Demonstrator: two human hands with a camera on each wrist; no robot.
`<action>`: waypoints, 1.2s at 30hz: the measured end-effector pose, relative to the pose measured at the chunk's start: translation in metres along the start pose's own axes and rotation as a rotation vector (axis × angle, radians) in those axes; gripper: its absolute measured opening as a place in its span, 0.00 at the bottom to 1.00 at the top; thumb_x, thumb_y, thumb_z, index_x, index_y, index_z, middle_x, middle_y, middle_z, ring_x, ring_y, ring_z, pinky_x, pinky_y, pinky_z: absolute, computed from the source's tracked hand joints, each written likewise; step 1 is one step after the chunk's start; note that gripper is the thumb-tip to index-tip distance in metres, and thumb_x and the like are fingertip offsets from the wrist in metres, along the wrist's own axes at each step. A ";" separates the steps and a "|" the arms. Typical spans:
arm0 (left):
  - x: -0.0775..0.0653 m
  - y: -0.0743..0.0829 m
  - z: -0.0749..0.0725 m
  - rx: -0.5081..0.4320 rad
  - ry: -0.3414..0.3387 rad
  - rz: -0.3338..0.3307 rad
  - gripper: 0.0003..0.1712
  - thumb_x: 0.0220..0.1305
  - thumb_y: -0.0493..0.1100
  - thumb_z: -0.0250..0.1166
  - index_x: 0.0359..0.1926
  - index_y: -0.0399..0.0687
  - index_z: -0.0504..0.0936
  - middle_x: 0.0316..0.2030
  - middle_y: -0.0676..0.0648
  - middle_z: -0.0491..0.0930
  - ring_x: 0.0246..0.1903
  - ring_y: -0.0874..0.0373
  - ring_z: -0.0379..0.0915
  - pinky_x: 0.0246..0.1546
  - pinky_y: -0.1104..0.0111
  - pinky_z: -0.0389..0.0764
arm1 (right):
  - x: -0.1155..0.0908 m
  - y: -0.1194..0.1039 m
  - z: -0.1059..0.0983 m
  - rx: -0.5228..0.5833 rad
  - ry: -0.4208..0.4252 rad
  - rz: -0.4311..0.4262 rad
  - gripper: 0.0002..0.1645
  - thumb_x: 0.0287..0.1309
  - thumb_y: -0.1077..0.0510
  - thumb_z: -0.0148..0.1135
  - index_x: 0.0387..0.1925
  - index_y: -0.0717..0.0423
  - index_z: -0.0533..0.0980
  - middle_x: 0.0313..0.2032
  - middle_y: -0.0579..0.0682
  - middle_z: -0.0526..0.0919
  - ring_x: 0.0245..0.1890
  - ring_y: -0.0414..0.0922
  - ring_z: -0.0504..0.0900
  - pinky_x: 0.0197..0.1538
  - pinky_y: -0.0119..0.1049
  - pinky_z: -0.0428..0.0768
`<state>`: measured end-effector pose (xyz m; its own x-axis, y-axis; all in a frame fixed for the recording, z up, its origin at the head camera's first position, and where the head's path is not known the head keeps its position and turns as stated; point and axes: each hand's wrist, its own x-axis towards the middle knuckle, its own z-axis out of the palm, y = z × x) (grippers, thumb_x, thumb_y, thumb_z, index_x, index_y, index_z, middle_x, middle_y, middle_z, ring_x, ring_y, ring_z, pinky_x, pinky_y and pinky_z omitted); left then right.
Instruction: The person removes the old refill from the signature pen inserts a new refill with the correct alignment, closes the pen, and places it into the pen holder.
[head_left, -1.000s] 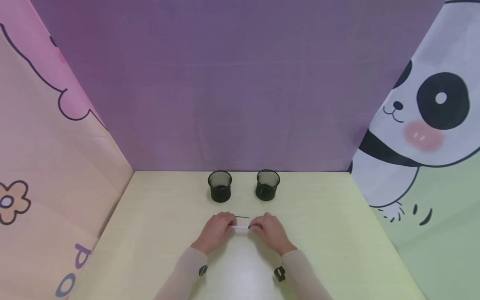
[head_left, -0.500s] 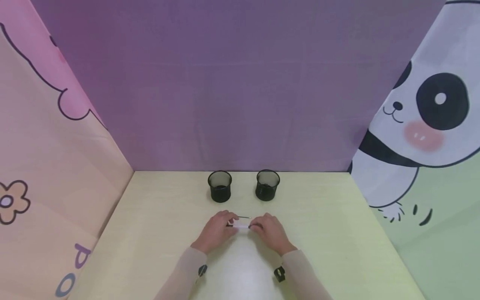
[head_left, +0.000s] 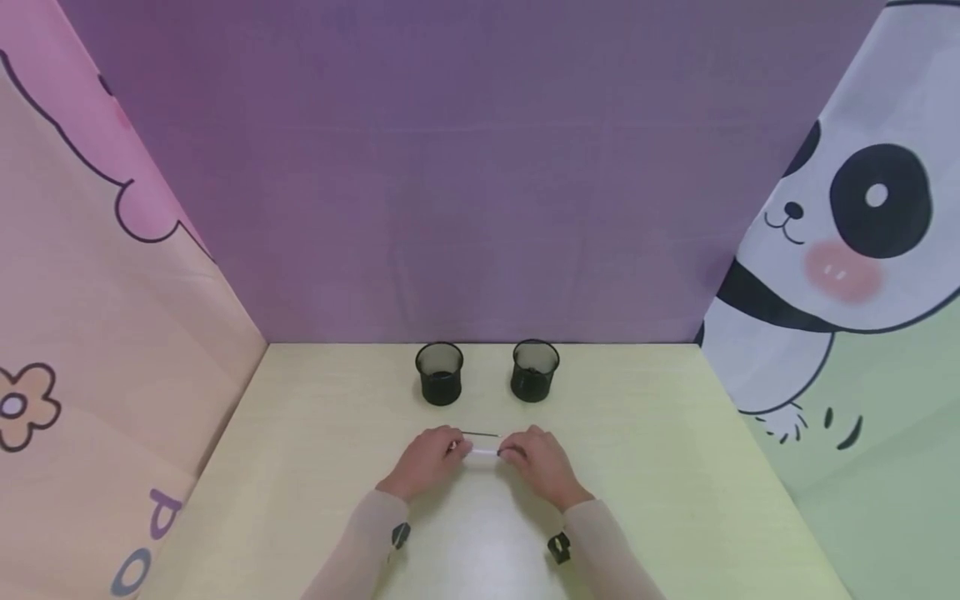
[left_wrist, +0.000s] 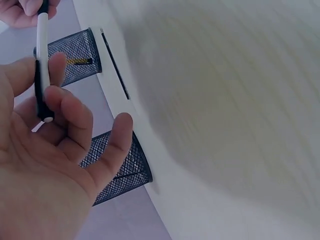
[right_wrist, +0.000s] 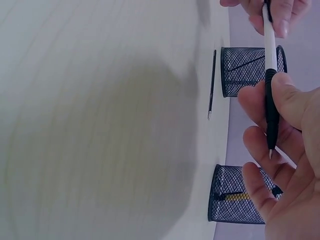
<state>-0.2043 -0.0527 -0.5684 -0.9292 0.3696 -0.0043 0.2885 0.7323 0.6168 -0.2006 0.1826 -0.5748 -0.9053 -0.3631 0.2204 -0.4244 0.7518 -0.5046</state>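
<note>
Between both hands, a ballpoint pen (head_left: pixel 483 452) is held level in the head view. It has a white barrel and a black grip (right_wrist: pixel 271 105) with a bare metal tip. My left hand (head_left: pixel 426 460) pinches the end with the black clip (left_wrist: pixel 38 95) between thumb and fingers. Thumb and index finger of my right hand (head_left: pixel 546 468) pinch the black grip, the tip pointing past the fingers. On the table just beyond the pen lies a thin dark ink refill (right_wrist: pixel 212 85), which neither hand touches.
Two black mesh pen cups stand at the back of the table (head_left: pixel 637 450). The left cup (head_left: pixel 441 387) has a thin dark stick inside; something yellow and black shows in the right cup (right_wrist: pixel 235 212). A purple wall (head_left: pixel 480 183) rises behind them.
My left fingers lifted slightly and showed the pen's dark end half a second ago; now they are closed over it again, a bit further left. The right hand stays put.
</note>
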 end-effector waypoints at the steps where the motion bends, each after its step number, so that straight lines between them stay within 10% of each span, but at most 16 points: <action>1: 0.000 0.000 0.000 -0.005 0.002 0.005 0.10 0.75 0.50 0.60 0.41 0.52 0.84 0.34 0.55 0.79 0.34 0.61 0.71 0.41 0.62 0.76 | 0.000 0.001 0.000 -0.001 0.002 0.001 0.03 0.63 0.55 0.69 0.36 0.47 0.87 0.36 0.42 0.89 0.34 0.38 0.74 0.42 0.35 0.74; 18: -0.005 -0.003 0.005 -0.125 0.030 0.033 0.14 0.74 0.55 0.62 0.48 0.52 0.83 0.41 0.50 0.83 0.41 0.59 0.76 0.46 0.60 0.78 | -0.002 0.006 0.002 0.011 -0.017 0.010 0.04 0.63 0.54 0.68 0.36 0.46 0.87 0.34 0.40 0.88 0.32 0.35 0.73 0.40 0.34 0.73; 24: -0.005 -0.002 0.003 -0.095 0.026 0.012 0.17 0.79 0.53 0.54 0.35 0.52 0.81 0.30 0.55 0.78 0.30 0.61 0.69 0.37 0.65 0.73 | -0.001 0.004 0.000 0.010 -0.033 0.036 0.05 0.64 0.53 0.67 0.37 0.45 0.87 0.34 0.39 0.88 0.33 0.35 0.72 0.40 0.32 0.72; 36: -0.001 -0.002 0.004 -0.121 0.048 0.041 0.03 0.72 0.46 0.65 0.39 0.54 0.80 0.36 0.56 0.84 0.37 0.64 0.77 0.43 0.65 0.80 | 0.000 0.005 0.002 0.027 -0.017 0.037 0.03 0.64 0.55 0.68 0.35 0.47 0.87 0.35 0.40 0.88 0.33 0.36 0.72 0.41 0.34 0.73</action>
<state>-0.2031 -0.0521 -0.5729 -0.9281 0.3677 0.0589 0.2990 0.6415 0.7065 -0.2024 0.1853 -0.5784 -0.9197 -0.3450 0.1872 -0.3901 0.7495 -0.5348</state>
